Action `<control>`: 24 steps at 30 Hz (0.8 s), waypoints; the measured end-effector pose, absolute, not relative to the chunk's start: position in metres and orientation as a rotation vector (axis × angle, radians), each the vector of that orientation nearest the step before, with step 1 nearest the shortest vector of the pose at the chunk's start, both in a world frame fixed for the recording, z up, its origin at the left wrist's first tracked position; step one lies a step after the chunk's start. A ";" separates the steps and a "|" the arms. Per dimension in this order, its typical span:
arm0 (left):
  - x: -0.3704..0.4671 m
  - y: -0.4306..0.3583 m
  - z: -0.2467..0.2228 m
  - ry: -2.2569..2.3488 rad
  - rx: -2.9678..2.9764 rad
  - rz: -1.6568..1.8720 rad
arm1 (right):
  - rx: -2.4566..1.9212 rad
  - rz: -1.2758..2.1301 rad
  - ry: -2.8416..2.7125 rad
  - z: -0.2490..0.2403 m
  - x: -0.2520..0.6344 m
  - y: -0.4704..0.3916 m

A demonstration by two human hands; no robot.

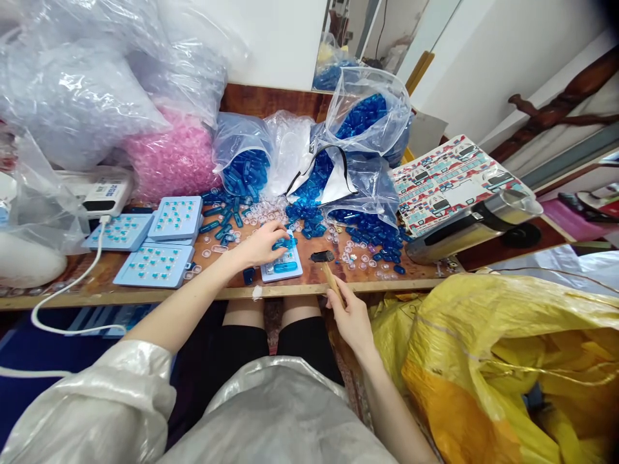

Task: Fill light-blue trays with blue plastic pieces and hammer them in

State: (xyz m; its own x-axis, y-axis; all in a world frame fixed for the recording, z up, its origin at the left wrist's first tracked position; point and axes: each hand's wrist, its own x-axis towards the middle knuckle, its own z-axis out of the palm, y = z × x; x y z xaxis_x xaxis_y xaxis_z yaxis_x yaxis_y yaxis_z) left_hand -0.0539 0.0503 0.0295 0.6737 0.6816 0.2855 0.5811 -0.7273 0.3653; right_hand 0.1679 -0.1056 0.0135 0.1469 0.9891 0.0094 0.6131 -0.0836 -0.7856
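Note:
My left hand [271, 241] reaches over a light blue square plate [293, 270] near the table's front edge, its fingers closed around a small translucent blue plastic piece [285, 243]. An oblong blue piece [284, 267] lies on the same plate, just below the fingers. To the right, my right hand [349, 312] grips the wooden handle of a hammer [333, 278]. The hammer's dark head [322, 256] hovers beside the plate, apart from it. A dark blue piece [248, 276] rests left of the plate.
Light blue plates with small pieces [153, 265] are stacked at the left. Behind lie loose blue pieces [377, 235], clear pieces [264, 212] and open plastic bags [244, 154]. A steel jug [449, 235] lies tilted at right, above a yellow sack [445, 322]. A white cable [94, 264] hangs over the edge.

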 end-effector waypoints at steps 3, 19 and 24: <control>-0.047 0.045 0.034 1.175 2.728 0.507 | -1.789 0.723 -1.532 0.014 0.168 -0.107; 0.018 0.050 0.035 0.703 2.921 0.046 | -1.815 0.724 -1.433 0.015 0.174 -0.114; 0.019 0.048 0.032 0.789 2.892 0.090 | -1.814 0.748 -1.402 0.012 0.178 -0.115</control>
State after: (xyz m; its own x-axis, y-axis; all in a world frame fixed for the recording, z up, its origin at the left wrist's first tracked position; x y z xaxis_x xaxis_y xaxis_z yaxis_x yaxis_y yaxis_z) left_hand 0.0188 0.0483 0.0321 0.8603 0.5093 0.0199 0.5009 -0.8520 0.1527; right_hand 0.1778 -0.1146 0.0123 0.2424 0.9700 -0.0197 0.5562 -0.1556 -0.8163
